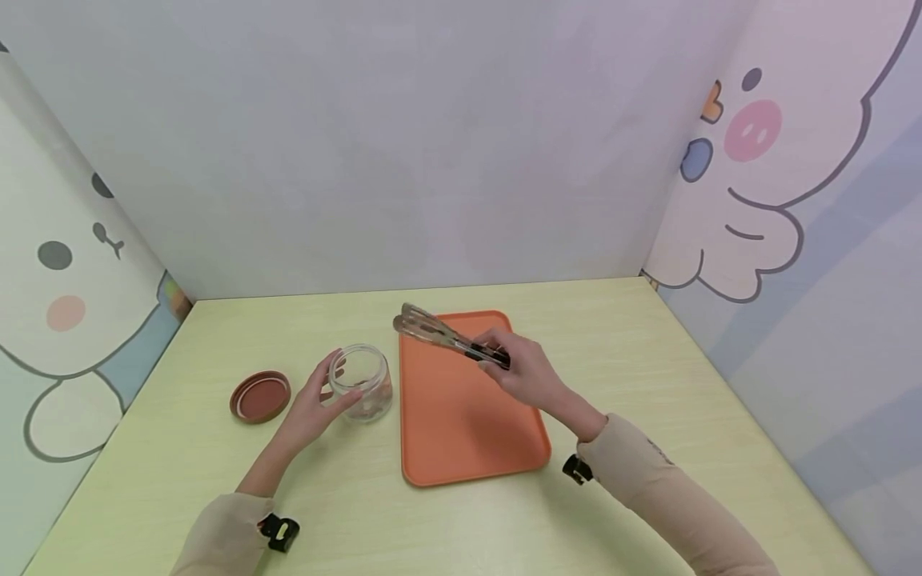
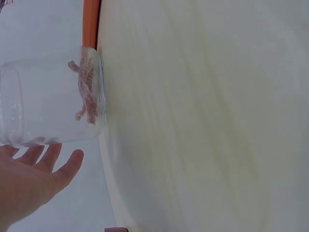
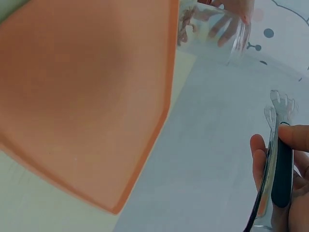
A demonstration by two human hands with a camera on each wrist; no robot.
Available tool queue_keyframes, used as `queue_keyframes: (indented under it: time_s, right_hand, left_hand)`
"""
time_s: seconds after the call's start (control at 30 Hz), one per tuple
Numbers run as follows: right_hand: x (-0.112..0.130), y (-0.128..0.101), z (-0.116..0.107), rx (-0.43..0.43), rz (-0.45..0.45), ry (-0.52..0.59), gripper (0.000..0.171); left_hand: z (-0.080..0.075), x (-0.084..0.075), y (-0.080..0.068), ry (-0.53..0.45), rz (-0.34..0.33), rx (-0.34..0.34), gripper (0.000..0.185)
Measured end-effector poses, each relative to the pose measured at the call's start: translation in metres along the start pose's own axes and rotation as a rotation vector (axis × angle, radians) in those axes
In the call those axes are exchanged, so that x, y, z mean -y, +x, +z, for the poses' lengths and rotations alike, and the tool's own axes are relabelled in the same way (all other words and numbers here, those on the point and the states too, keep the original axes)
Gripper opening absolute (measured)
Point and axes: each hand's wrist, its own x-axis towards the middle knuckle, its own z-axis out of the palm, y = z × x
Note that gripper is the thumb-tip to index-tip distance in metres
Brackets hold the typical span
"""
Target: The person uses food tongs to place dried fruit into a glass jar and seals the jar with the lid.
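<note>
In the head view, a clear glass jar stands upright and lidless on the table, left of an orange tray. My left hand holds the jar from its left side, thumb in front and fingers behind. Reddish-brown knobbly pieces lie at the jar's bottom in the left wrist view; their kind is unclear. Above the tray, my right hand grips metal tongs by their black handles. The tongs' tips point left toward the jar, slightly apart, with nothing visible between them.
A round brown lid lies on the table left of my left hand. A plain wall rises at the table's back. Cartoon-printed panels stand along both sides.
</note>
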Motion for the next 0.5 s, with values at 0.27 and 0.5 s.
queue_keyframes:
  time_s: [0.27,0.5]
  right_hand:
    - [-0.012,-0.014,-0.01,-0.119,0.179,0.016,0.035]
    - [-0.021,-0.029,-0.016,-0.208,0.343,0.08,0.043]
  left_hand:
    - [0.0,0.001,0.0,-0.002,0.003,0.004,0.072]
    - [0.0,0.001,0.0,0.001,0.006,0.003,0.072]
